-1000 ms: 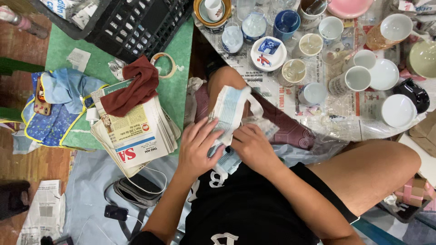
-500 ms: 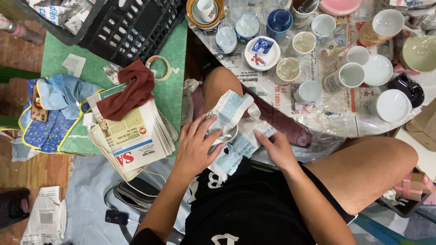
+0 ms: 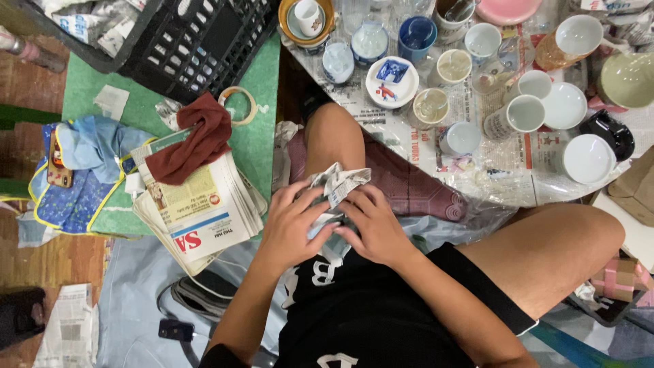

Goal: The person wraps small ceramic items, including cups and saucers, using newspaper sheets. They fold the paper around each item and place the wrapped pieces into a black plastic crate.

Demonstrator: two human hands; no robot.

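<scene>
Newspaper-covered floor (image 3: 409, 136) bears cups (image 3: 524, 112), bowls (image 3: 587, 158), black crate (image 3: 197, 41).

Both forearms enter from the lower edge of the head view and converge over the lap. The left hand (image 3: 291, 228) lies palm down, fingers curled inward and spread slightly, thumb side toward the centre line. The right hand (image 3: 375, 228) lies close beside it, fingers bent and pressed down, knuckles raised, fingertips directed toward the left hand. The two hands touch or nearly touch at the fingertips; exact contact cannot be confirmed. Both wrists are roughly straight. Both hands are partly closed in a gathering, pinching pose.
</scene>
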